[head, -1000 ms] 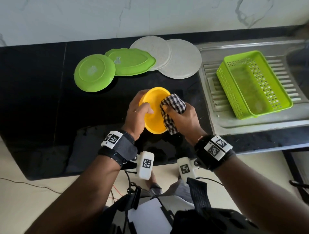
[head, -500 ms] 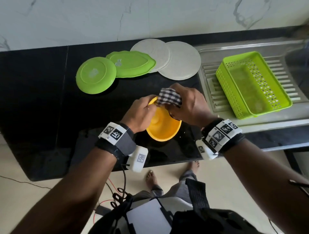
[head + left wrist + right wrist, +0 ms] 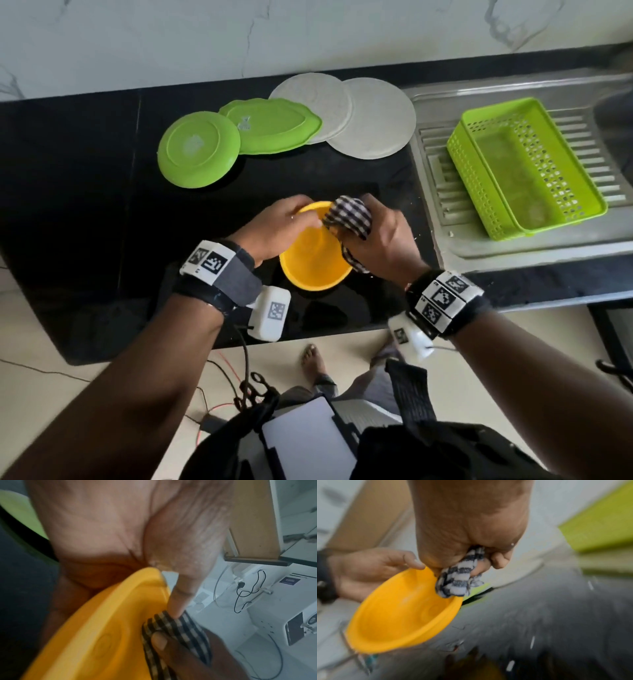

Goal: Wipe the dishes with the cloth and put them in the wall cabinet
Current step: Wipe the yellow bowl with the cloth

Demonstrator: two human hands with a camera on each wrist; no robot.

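Observation:
A yellow bowl (image 3: 313, 258) is held above the black counter's front edge, tilted with its hollow facing me. My left hand (image 3: 277, 229) grips its left rim, thumb inside the bowl (image 3: 102, 635). My right hand (image 3: 380, 240) clutches a bunched black-and-white checked cloth (image 3: 349, 217) and presses it on the bowl's far right rim. The cloth (image 3: 458, 577) hangs from my fist onto the bowl (image 3: 399, 615). Two green plates (image 3: 198, 150) (image 3: 274, 125) and two pale grey plates (image 3: 315, 99) (image 3: 376, 118) lie overlapping at the back.
A green perforated basket (image 3: 524, 168) sits tilted on the steel drainboard (image 3: 452, 240) at the right. The black counter (image 3: 85, 205) stretches bare to the left. A marble wall backs it. A wooden cabinet edge (image 3: 254, 520) shows in the left wrist view.
The bowl has tipped from on edge to hollow-up. My right hand has carried the cloth from the bowl's right side up to its far rim.

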